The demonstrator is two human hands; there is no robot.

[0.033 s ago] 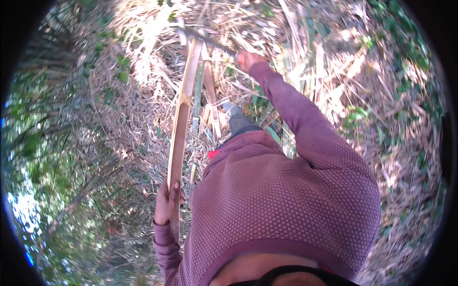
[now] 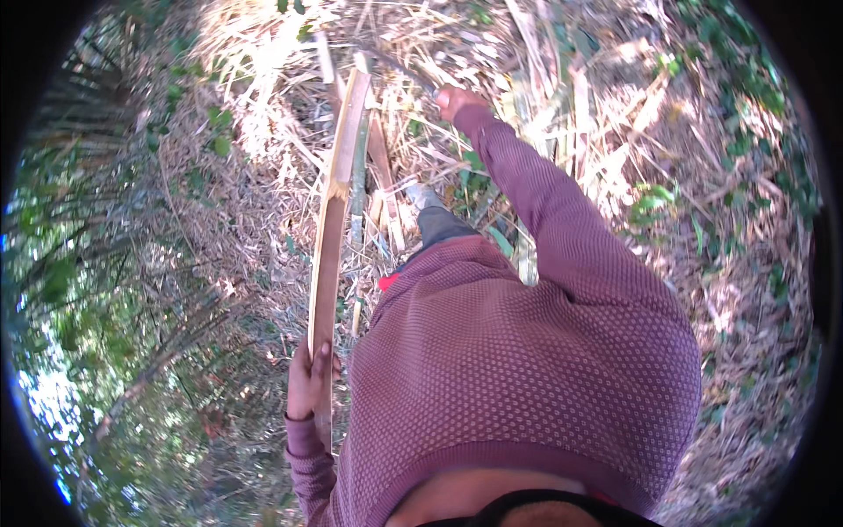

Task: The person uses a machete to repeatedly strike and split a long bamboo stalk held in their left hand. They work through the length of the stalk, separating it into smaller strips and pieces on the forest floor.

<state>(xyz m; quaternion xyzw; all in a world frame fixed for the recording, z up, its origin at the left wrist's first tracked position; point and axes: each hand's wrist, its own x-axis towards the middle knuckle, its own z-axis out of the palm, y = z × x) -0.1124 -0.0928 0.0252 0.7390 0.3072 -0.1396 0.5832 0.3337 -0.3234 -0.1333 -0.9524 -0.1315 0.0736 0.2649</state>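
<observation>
A long split bamboo piece (image 2: 327,255), pale and hollow inside with a node partway along, stands lengthwise on my left. My left hand (image 2: 307,382) is wrapped round its near part, thumb on the inner face. Out ahead, my right arm is stretched forward and my right hand (image 2: 456,103) grips a machete by its handle, which the fingers mostly hide. The thin dark machete blade (image 2: 406,72) points left, close to the far end of the bamboo; whether it touches cannot be made out.
Beneath and beside the bamboo lie a green bamboo pole (image 2: 358,198) and a brownish split strip (image 2: 381,158). My foot (image 2: 424,195) is just right of them. Dry leaves and straw (image 2: 246,158) cover the ground, with green plants (image 2: 650,204) at right and bushes at left.
The machete blade and my right hand appear slightly higher and farther left in the picture. The bamboo's far end has also shifted slightly up and left. Both grips stay the same.
</observation>
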